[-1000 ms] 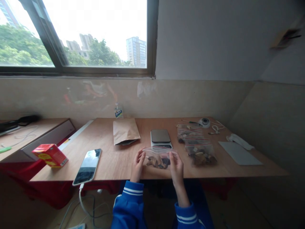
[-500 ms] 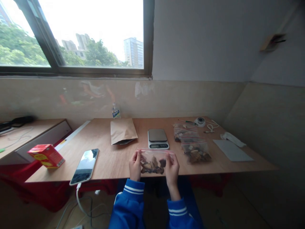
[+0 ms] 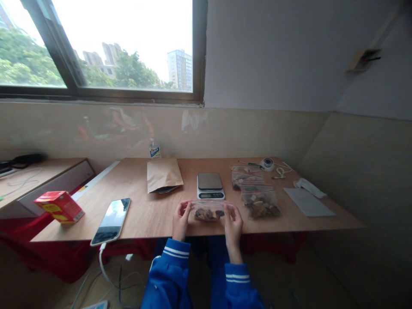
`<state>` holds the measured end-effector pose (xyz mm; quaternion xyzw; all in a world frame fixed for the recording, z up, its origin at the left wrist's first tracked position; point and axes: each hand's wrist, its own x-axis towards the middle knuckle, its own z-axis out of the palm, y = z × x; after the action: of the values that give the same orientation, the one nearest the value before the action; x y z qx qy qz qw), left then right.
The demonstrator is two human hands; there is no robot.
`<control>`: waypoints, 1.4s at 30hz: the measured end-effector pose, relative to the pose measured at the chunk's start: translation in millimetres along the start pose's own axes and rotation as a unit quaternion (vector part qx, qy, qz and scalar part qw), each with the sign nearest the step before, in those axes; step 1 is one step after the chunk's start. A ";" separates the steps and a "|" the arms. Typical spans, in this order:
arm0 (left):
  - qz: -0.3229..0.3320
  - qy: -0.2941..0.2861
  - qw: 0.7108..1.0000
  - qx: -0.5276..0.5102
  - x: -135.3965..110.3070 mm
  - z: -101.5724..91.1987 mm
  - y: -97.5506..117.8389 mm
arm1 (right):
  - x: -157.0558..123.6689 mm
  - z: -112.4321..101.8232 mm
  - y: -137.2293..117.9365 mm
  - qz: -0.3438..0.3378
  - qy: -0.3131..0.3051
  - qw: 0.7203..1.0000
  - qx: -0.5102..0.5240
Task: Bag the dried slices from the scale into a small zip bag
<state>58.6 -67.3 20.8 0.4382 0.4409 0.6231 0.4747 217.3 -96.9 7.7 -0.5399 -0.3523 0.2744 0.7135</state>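
Between my hands is a clear zip bag with a reddish seal strip, holding several brown, dried-looking pieces. My left hand pinches its left top corner, and my right hand pinches the right one. The bag is at the front part of the table, just before a kitchen scale with a grey plate. To the right of the scale lie more filled zip bags: a nearer one with brown pieces and another behind it. A brown paper pouch lies left of the scale, its mouth toward me.
On the wooden table are a phone on a charging cable and a red box at the left. A small bottle stands by the wall. At the right are a white camera, white paper and a crumpled white item.
The held zip bag has moved a little away from me, toward the scale, and looks flatter, with its pieces less upright. Both hands keep their grip; the whole view has shifted slightly.
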 end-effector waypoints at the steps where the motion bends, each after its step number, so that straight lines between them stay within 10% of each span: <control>1: -0.005 0.010 1.000 -0.006 0.2 -0.8 -0.3 | -0.4 -0.6 0.5 -0.002 -0.001 1.000 -0.005; 27: 0.024 0.050 0.992 0.112 -4.4 -6.5 -6.9 | 0.5 1.0 4.1 -0.075 0.083 0.993 -0.047; 42: 0.009 0.034 0.995 0.090 -9.8 -8.5 4.6 | 7.7 8.9 10.4 0.011 -0.046 0.998 0.043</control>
<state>51.1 -78.8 22.1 0.4615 0.5071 0.6000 0.4121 214.8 -83.0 0.7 -0.4994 -0.3668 0.3222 0.7158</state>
